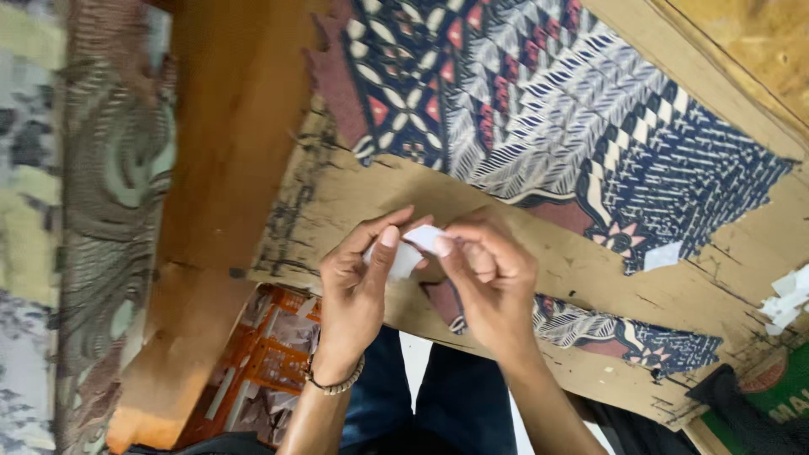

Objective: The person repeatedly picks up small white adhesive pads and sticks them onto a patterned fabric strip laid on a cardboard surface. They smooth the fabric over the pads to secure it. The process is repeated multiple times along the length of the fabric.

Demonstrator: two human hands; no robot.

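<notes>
Over the cardboard (590, 278) | left hand (358, 282) and right hand (489, 278) both pinch white paper (419, 244) | hard pull might tear it

Even, soft daylight; blurred left edge, faint shadows.

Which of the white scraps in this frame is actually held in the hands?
The white scrap pinched between the left hand and right hand. Another scrap lies on the patterned cloth; others lie at the right edge.
</notes>
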